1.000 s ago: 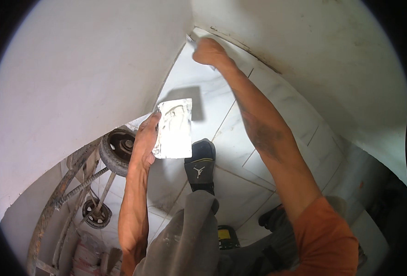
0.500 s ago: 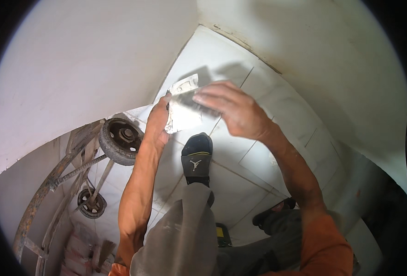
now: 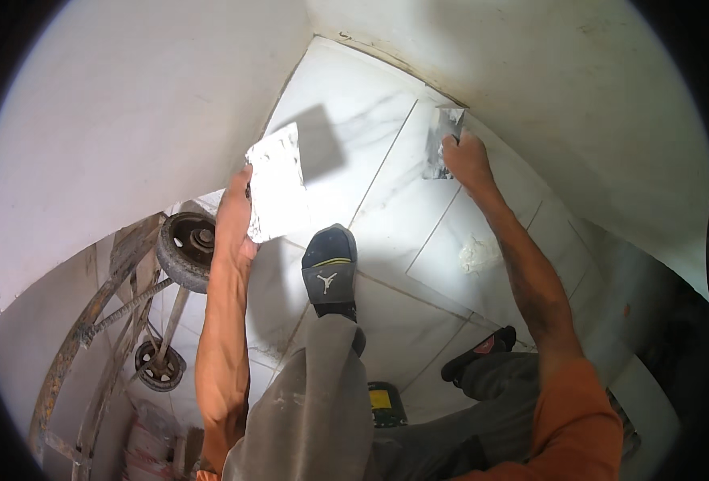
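My left hand (image 3: 235,210) is closed round the edge of a wide, flat plastering blade (image 3: 277,183), whose face is bright white under the light, with putty smears along its edges. Out to the right, my right hand (image 3: 468,160) grips a smaller steel trowel (image 3: 437,147) with grey and white putty on its metal. That trowel is close to the foot of the right wall (image 3: 563,88); whether it touches the wall I cannot tell. A pale lump of putty (image 3: 480,254) lies on the floor tiles, left of my right forearm.
White marbled tiles (image 3: 370,160) run up to the corner with the left wall (image 3: 154,104). At left stands a rusty metal frame (image 3: 66,361) with a black wheel (image 3: 188,250) and a smaller wheel (image 3: 160,365). My sandalled foot (image 3: 330,268) is mid-floor; a black-and-yellow object (image 3: 385,403) lies behind it.
My right hand has swung right and away with its trowel, from over the left blade to beside the right wall. The left blade has shifted slightly left, its face now fully visible.
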Demonstrator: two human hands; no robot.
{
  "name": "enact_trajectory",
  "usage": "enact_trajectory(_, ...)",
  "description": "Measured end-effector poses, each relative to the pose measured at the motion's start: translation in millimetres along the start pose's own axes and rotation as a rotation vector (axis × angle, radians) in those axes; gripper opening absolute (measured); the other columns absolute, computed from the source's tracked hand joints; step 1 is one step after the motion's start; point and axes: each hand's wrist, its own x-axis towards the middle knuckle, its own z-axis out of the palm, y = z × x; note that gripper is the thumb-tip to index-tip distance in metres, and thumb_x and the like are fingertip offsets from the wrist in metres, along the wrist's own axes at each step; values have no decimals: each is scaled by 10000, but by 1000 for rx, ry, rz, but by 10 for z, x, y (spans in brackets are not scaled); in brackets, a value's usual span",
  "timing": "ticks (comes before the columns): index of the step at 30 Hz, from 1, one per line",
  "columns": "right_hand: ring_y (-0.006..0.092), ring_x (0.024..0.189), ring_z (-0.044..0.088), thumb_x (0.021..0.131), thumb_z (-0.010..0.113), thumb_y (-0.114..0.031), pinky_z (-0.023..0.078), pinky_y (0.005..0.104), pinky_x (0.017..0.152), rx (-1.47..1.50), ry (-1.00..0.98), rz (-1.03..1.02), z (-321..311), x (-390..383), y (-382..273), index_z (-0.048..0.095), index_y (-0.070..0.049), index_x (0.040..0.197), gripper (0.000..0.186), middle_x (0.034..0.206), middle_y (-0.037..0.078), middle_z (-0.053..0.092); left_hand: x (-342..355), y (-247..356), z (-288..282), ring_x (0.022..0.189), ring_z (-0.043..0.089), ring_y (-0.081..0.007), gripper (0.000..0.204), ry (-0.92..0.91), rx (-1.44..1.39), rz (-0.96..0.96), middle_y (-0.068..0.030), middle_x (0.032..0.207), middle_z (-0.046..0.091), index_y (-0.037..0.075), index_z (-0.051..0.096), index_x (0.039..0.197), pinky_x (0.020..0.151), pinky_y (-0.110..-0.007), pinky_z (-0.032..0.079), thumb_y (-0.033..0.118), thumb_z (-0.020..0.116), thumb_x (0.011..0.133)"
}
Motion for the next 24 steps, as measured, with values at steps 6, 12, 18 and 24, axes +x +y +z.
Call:
enact_trajectory(6,436,1051,589,795,534,-154,487,445,911,-176,72,-30,237,242,-16,577,103,1048,363,1101,341,584,141,-222,-28,820,694,-220,396,-86,-18,-52,-146,1049,670,-42,516,1235,682,-335,604,248,439,976)
enact_trajectory(12,412,1080,590,785,553,-126,484,425,944,-130,-24,67,466,462,-486,566,142,1108,420,1160,318,573,127,-146,-142,800,696,-207,395,-17,-9,-40,-134,1033,679,-35,525,1231,655,-325,601,253,450,971)
enact_trajectory(18,395,1000,640,775,570,-131,517,414,876,-101,-73,26,446,519,-915,671,81,975,308,1071,280,640,-9,-65,-100,783,693,-194,394,14,0,-34,-123,1026,680,-31,532,1227,645,-318,596,251,457,963)
enact_trajectory(24,322,980,663,809,568,-158,525,381,811,-279,-184,50,591,717,-1109,716,-13,964,259,1031,175,695,-109,49,-97,746,682,-198,407,86,17,-22,-119,995,679,-36,528,1230,626,-312,582,257,463,955)
